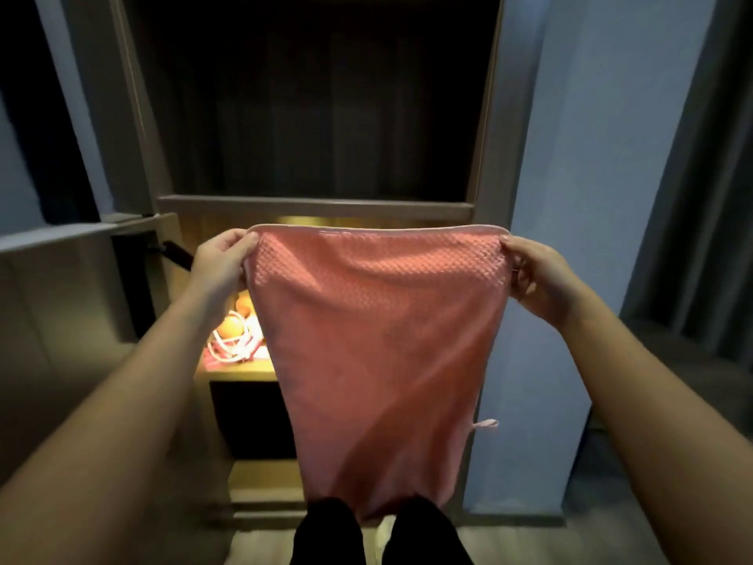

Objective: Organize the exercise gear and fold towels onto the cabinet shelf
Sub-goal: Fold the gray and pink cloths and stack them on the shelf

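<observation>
Head view: a person stands facing a cabinet (313, 205) and holds a pink towel (379, 340) up in front of it. The left hand (222, 263) pinches the towel's top left corner and the right hand (538, 275) pinches the top right corner. On each side the fingers (248, 240) are curled round the hem, so the top edge runs taut and nearly level between them. The towel hangs flat at full length, in the air and clear of the shelf. Its lower end reaches down to the person's dark trouser legs (326, 532). A small hanging loop (487, 424) sticks out from its right edge.

Behind the towel, to the left, a lit shelf (244, 372) shows. On it lie two orange balls (230, 326) and a white cord (232, 344) with pink parts, loosely heaped together. The towel hides the rest of the shelf, so I cannot tell what else lies there. The compartment above is dark and nothing can be made out in it.

As I judge it, the task is at an early or middle stage. Some gear is on the shelf, though it does not look tidied. This towel is spread open with no fold made. What is left is to fold it, lay it on the shelf, and arrange the gear beside it. Whether other towels wait is not visible.
</observation>
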Demonstrator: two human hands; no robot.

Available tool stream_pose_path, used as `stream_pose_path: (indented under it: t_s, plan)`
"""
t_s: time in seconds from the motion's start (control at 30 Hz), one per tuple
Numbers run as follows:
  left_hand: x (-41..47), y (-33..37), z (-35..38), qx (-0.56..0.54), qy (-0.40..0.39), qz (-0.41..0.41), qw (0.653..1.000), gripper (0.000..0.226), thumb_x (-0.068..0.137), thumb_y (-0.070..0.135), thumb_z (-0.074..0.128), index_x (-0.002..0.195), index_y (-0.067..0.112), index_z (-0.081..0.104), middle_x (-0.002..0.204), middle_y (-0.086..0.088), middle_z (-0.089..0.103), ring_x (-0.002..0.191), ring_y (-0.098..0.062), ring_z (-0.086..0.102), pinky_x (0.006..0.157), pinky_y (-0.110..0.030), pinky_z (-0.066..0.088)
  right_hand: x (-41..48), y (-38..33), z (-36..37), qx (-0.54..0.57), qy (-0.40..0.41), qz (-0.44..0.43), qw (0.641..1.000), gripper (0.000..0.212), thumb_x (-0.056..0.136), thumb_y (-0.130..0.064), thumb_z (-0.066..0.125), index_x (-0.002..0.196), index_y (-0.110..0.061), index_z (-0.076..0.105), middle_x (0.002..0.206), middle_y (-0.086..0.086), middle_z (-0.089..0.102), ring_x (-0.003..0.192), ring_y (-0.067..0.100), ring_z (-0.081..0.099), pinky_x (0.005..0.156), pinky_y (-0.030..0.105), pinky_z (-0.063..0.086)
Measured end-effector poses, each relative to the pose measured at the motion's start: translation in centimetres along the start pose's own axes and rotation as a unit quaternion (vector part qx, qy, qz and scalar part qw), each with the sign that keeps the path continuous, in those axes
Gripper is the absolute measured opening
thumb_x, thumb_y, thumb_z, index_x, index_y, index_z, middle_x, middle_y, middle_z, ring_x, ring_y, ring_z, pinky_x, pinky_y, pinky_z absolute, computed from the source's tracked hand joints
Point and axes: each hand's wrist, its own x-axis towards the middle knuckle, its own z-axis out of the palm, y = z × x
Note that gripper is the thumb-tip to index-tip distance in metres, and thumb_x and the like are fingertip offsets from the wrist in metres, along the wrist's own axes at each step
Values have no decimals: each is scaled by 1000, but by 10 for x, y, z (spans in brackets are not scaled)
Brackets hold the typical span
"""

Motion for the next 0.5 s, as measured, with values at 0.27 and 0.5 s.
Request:
stream_pose_path:
  t_s: [0.27,0.5]
  plan:
    - [-86,14,-19,-157,-70,-54,984,30,100,21,44,96,13,73,71,5,65,62,-3,60,59,-17,50,-88,-3,1,139,-71,41,987,20,94,-21,50,88,-10,65,68,2,48,61,11,47,61,24,39]
    - [-117,-50,-15,-91,-62,-165,980,23,91,12,53,100,10,75,98,-5,69,85,-13,63,77,-25,47,-113,66,-5,167,-27,181,969,19,93,-16,49,82,-7,62,64,2,52,56,11,50,57,24,39]
